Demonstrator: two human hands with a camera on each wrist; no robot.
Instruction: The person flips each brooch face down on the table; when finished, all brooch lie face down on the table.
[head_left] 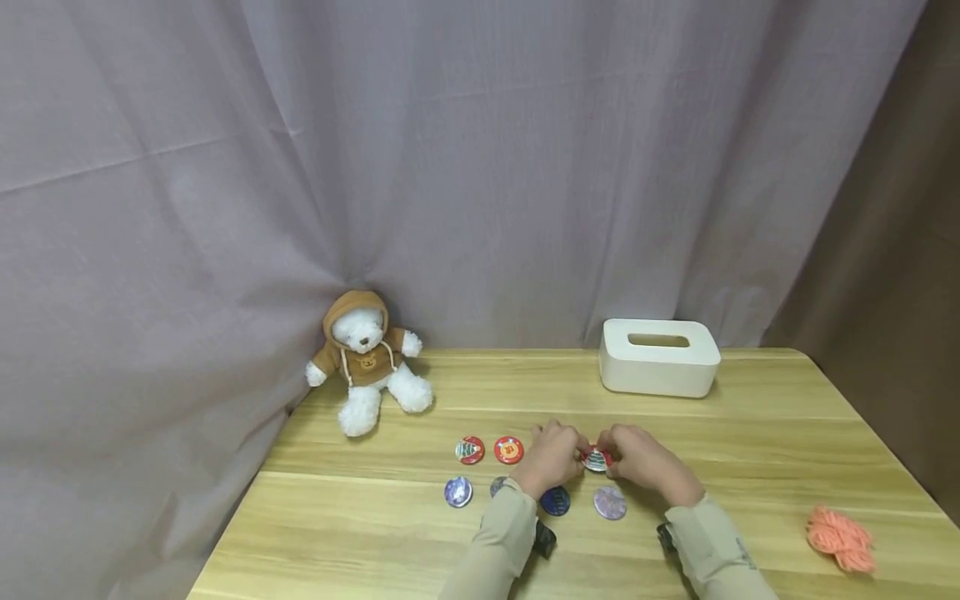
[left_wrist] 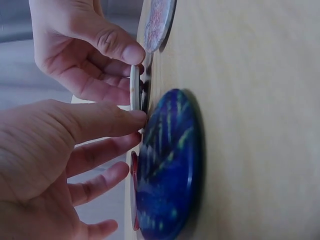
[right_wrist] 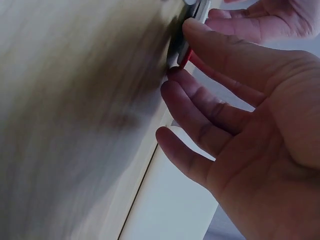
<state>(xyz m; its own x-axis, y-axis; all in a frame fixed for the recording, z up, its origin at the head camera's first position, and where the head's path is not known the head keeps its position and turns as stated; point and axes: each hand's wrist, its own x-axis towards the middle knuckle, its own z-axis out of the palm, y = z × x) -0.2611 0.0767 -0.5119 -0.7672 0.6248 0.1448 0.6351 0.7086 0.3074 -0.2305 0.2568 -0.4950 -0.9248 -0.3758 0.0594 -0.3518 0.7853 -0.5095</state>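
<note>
Both hands pinch a round red button badge with a green-and-white tree (head_left: 597, 458), low over the wooden table. My left hand (head_left: 553, 457) grips its left edge between thumb and fingertips. On the opposite edge, my right hand (head_left: 645, 460) has its thumb and forefinger, the other fingers loosely bent. The left wrist view shows the held badge (left_wrist: 135, 87) edge-on between both thumbs. A dark blue badge (head_left: 556, 501) lies just below the left hand, and a pale lilac badge (head_left: 610, 502) sits nearer me. Another badge (head_left: 498, 486) is partly hidden by the left arm.
Left of the hands lie a red tree badge (head_left: 470, 450), a red-and-yellow badge (head_left: 508, 450) and a purple-white badge (head_left: 458, 492). A teddy bear (head_left: 365, 358) sits at the back left. A white tissue box (head_left: 660, 371) stands behind; coral yarn (head_left: 841, 539) lies right.
</note>
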